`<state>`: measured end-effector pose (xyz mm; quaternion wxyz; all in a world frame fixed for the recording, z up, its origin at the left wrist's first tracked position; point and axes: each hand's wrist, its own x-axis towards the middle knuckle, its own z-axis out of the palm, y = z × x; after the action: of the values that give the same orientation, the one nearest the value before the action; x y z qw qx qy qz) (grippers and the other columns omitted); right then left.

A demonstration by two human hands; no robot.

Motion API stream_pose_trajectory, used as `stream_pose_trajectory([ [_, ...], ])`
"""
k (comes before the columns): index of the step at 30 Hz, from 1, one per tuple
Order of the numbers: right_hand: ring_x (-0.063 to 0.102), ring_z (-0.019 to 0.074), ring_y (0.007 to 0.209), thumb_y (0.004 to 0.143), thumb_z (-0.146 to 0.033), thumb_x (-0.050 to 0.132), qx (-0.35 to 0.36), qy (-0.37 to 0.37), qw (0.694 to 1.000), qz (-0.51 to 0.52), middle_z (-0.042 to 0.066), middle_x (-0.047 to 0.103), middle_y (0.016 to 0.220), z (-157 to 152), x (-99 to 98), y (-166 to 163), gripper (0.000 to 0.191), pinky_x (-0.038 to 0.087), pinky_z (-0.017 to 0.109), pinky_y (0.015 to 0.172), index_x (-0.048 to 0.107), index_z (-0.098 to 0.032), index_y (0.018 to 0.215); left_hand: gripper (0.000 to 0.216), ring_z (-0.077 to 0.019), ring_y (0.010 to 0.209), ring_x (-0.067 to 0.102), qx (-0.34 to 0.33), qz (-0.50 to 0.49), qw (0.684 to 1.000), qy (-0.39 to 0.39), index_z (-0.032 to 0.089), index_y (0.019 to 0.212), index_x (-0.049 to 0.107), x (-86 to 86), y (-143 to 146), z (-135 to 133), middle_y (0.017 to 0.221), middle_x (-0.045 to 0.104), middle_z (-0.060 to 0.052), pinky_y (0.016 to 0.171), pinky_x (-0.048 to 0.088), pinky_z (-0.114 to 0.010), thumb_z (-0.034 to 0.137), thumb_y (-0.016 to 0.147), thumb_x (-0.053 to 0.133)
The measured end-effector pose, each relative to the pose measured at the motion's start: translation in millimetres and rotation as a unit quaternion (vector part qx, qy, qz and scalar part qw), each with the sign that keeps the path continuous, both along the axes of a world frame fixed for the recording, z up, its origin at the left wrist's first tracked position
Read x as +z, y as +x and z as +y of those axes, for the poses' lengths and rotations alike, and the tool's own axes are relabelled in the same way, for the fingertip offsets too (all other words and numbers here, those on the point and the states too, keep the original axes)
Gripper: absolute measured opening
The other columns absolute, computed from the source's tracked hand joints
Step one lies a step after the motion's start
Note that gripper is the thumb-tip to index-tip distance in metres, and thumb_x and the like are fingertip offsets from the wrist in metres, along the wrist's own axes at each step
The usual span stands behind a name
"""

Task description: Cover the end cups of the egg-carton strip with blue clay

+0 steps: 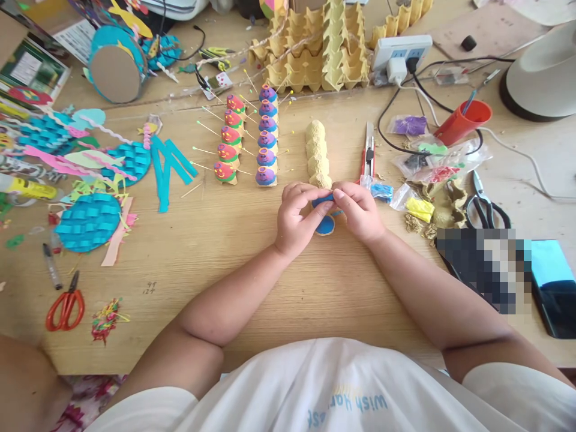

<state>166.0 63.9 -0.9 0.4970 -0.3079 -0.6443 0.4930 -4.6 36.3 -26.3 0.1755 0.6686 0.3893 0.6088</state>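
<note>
Between the fingertips of my left hand [297,219] and my right hand [361,215] is a piece of blue clay [323,198], and both hands pinch it. Just below the fingers, a cup's end is covered in flat blue clay [325,225]. Beyond my hands runs a strip of bare egg-carton cups [317,150], its near part hidden by the fingers. To the left stand two finished-looking caterpillars: one has red and green cups [231,136], the other purple and blue cups [267,140]. Sticks with small coloured tips poke out of both.
At right lie a box cutter [369,153], blue clay in a bag [381,191], yellow clay [420,209], black-handled scissors [483,207] and a red cup [463,122]. Egg cartons [310,45] and a power strip [400,51] are behind. Red-handled scissors [66,305] and blue woven paper discs [89,222] lie left.
</note>
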Motion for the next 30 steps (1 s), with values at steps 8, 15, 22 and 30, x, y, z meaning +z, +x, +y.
stream_pose_trajectory([
  [8, 0.034, 0.0126, 0.060, 0.106, -0.080, 0.066, -0.001, 0.023, 1.000, -0.011, -0.005, 0.041, 0.062, 1.0, 2.3, -0.1, 0.071, 0.032, 0.029, 0.057, 0.047, -0.024, 0.066, 0.020, -0.0174, 0.106, 0.075, -0.019, -0.018, 0.999, -0.025, 0.034, 0.120, 0.087, -1.1, 1.5, -0.7, 0.107, 0.083, 0.001, 0.103, 0.056, -0.037, 0.047, 0.105, 0.085],
  [15, 0.043, 0.0137, 0.061, 0.109, -0.079, 0.063, -0.012, 0.049, 0.998, -0.034, -0.003, 0.049, 0.063, 0.9, 0.1, 1.9, 0.070, 0.037, 0.031, 0.060, 0.053, -0.024, 0.067, 0.017, -0.0181, 0.108, 0.074, -0.019, -0.050, 0.996, -0.067, 0.037, 0.114, 0.091, -6.5, 1.2, -1.3, 0.107, 0.083, -0.001, 0.105, 0.056, -0.038, 0.049, 0.103, 0.087],
  [22, 0.049, 0.0146, 0.061, 0.115, -0.073, 0.056, -0.025, 0.111, 0.991, -0.071, -0.001, 0.054, 0.062, 2.3, -2.3, 2.9, 0.068, 0.039, 0.033, 0.062, 0.054, -0.024, 0.067, 0.010, -0.0171, 0.103, 0.075, -0.005, -0.040, 0.998, -0.054, 0.037, 0.107, 0.092, -7.2, -0.3, 0.3, 0.101, 0.082, 0.000, 0.101, 0.057, -0.038, 0.045, 0.103, 0.088],
  [30, 0.048, 0.0147, 0.061, 0.114, -0.074, 0.058, -0.018, 0.086, 0.995, -0.051, -0.001, 0.052, 0.062, 0.2, 1.4, 2.4, 0.069, 0.039, 0.034, 0.062, 0.051, -0.024, 0.066, 0.024, -0.0189, 0.110, 0.076, 0.001, -0.003, 0.999, -0.046, 0.036, 0.122, 0.088, -7.7, -2.2, 0.6, 0.111, 0.085, -0.001, 0.107, 0.057, -0.039, 0.053, 0.106, 0.082],
])
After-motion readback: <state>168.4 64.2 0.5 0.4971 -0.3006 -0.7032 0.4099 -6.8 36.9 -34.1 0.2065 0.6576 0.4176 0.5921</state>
